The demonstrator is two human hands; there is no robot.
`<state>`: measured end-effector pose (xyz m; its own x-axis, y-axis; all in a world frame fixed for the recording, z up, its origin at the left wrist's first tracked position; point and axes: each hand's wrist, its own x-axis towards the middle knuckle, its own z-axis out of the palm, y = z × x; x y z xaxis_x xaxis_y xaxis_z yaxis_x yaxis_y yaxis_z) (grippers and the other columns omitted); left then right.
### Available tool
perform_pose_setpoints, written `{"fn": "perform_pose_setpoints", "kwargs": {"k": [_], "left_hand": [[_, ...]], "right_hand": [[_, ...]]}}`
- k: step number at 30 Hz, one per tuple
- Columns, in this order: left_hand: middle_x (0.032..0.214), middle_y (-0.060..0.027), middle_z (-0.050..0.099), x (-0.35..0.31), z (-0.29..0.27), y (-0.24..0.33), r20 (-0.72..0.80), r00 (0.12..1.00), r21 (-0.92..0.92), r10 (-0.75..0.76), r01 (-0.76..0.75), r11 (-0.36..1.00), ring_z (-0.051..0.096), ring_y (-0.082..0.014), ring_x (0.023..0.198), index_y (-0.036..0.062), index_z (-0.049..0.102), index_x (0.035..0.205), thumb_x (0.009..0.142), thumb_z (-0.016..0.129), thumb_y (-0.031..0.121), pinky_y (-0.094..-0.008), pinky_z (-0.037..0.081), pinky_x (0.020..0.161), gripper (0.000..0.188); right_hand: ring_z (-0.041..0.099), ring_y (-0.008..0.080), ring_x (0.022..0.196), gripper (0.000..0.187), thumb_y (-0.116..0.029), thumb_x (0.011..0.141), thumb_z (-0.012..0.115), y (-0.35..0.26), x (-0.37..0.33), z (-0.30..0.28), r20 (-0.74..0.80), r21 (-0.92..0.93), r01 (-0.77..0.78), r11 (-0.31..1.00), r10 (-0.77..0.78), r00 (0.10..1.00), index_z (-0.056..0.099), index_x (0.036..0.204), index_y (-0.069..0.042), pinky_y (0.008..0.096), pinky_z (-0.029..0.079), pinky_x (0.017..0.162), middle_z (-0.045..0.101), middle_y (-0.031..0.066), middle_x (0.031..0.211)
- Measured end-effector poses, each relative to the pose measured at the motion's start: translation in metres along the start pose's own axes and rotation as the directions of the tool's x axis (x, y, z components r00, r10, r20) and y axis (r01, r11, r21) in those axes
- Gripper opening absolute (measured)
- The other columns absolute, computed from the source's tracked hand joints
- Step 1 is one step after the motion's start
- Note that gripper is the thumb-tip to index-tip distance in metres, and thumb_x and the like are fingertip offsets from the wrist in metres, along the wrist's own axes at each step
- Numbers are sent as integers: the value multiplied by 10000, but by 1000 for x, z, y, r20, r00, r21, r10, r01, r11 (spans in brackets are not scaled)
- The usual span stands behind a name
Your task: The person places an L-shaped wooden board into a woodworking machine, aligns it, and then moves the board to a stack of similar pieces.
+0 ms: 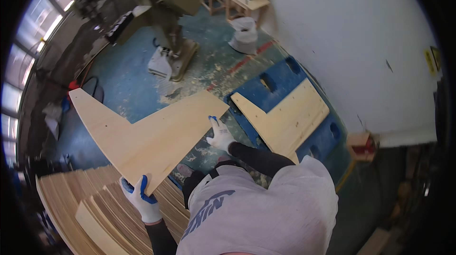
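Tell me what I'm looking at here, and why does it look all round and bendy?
The camera sits on a person's head and looks down, and its wide lens bends straight edges into curves. At the bottom you see the person's own pale shirt. Both hands wear white gloves with blue fingertips. The left hand grips the near corner of a big angled plywood piece, and the right hand steadies its other edge. Below the left hand is a stack of similar cut plywood pieces. To the right, another plywood piece lies on a blue pallet. Further back, a greenish machine stands on the dusty blue floor.
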<state>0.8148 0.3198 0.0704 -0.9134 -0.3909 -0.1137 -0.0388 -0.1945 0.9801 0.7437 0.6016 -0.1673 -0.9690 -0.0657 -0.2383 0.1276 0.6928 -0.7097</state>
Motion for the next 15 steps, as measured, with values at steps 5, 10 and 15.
{"fn": "perform_pose_setpoints", "kwargs": {"k": [5, 10, 15], "left_hand": [[1082, -67, 570, 87, 51, -10, 476, 871, 230, -118, 6, 973, 561, -140, 1045, -12, 533, 1143, 873, 592, -19, -264, 456, 926, 277], [1086, -86, 603, 150, 115, 34, 876, 445, 291, -187, -177, 940, 581, -154, 1006, -35, 538, 1214, 859, 662, -15, -293, 474, 915, 377], [1294, -201, 638, 226, 132, 79, 978, -114, 177, -177, -14, 984, 633, -232, 1095, -59, 503, 1373, 891, 619, 68, -336, 474, 974, 512]], "right_hand": [[207, 431, 1493, 919, -376, 858, 663, -7, -7, 38, -114, -325, -109, 939, 75, 991, 222, 1566, 9, 556, 193, 1201, 208, 237, 1623], [227, 435, 1487, 796, -196, 878, 610, -24, 23, 105, -604, 62, -272, 960, 253, 756, 245, 1519, 103, 475, 226, 1216, 263, 255, 1602], [628, 330, 971, 303, -231, 976, 592, -78, 71, 80, -750, 377, -183, 908, 415, 514, 586, 1091, 49, 423, 493, 852, 645, 214, 1054]]}}
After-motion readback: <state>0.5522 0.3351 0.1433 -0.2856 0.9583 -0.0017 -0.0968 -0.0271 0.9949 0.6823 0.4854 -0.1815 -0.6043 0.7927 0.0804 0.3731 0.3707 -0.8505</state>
